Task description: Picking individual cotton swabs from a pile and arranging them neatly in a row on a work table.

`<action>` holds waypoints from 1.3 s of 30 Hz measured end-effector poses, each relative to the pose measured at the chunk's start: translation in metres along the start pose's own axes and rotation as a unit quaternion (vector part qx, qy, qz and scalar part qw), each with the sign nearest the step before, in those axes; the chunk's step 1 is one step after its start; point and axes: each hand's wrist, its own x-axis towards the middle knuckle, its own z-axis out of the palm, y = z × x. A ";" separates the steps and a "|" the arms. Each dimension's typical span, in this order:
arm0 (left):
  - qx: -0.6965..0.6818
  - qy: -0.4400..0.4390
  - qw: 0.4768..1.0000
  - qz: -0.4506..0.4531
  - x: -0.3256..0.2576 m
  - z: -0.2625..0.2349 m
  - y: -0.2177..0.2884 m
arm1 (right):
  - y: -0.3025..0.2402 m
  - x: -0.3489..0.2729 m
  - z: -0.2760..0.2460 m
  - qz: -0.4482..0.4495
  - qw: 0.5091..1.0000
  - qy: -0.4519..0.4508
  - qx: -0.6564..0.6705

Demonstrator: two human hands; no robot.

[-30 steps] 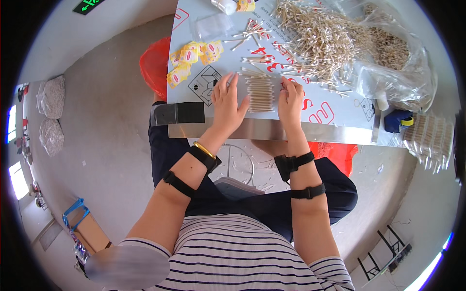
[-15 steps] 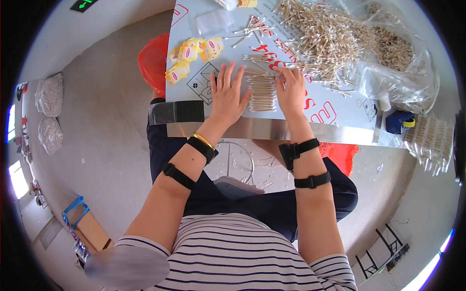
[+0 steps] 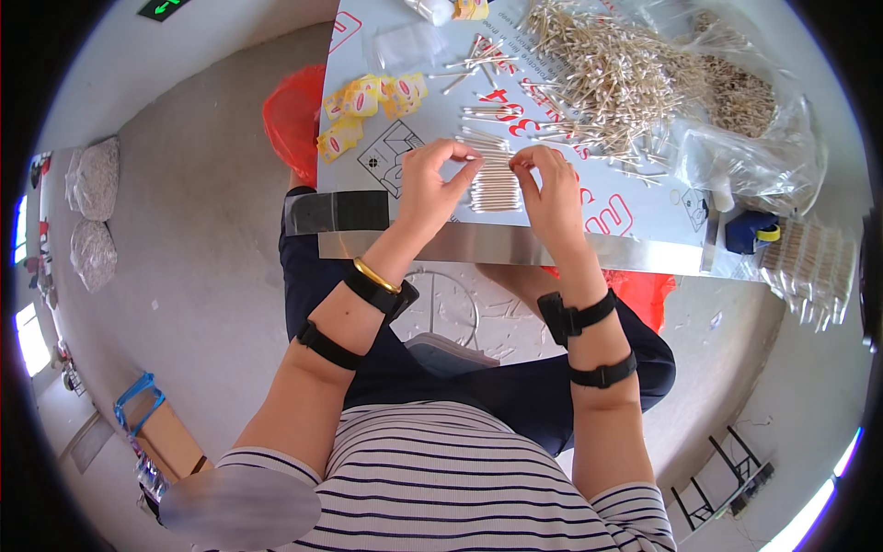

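Note:
Cotton swabs lie side by side in a neat row (image 3: 496,191) near the table's front edge, their sticks running left to right. At the left end of the row, my left hand (image 3: 432,182) is closed in a pinch, a white swab tip showing at thumb and forefinger. Opposite it, my right hand (image 3: 552,187) pinches at the right ends of the swabs. A cotton swab (image 3: 495,158) seems to span the two pinches, though the fingertips partly hide it. Just beyond are a few looser swabs (image 3: 487,115).
A large heap of swabs (image 3: 607,69) spills from a clear plastic bag (image 3: 800,170) at the far right. Yellow printed packets (image 3: 368,97) and clear sleeves (image 3: 409,46) lie at left. A blue tape dispenser (image 3: 752,232) and bagged swabs (image 3: 809,267) occupy the right edge.
Both hands have gone from spread fingers beside the row to pinches at its two ends. The left fingers have curled in toward the swabs.

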 end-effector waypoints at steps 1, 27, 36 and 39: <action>-0.021 -0.007 1.000 -0.008 -0.002 -0.003 0.006 | -0.005 -0.006 -0.004 -0.002 1.000 0.003 -0.002; -0.126 -0.012 0.967 -0.220 -0.102 -0.019 -0.010 | 0.020 -0.095 0.043 0.248 0.965 0.064 0.060; 0.208 -0.015 0.978 0.028 -0.087 0.017 -0.004 | 0.014 -0.097 -0.005 -0.004 0.995 -0.051 -0.083; 0.185 -0.008 0.982 0.031 -0.084 0.012 -0.008 | 0.015 -0.088 0.000 -0.073 0.975 -0.108 -0.178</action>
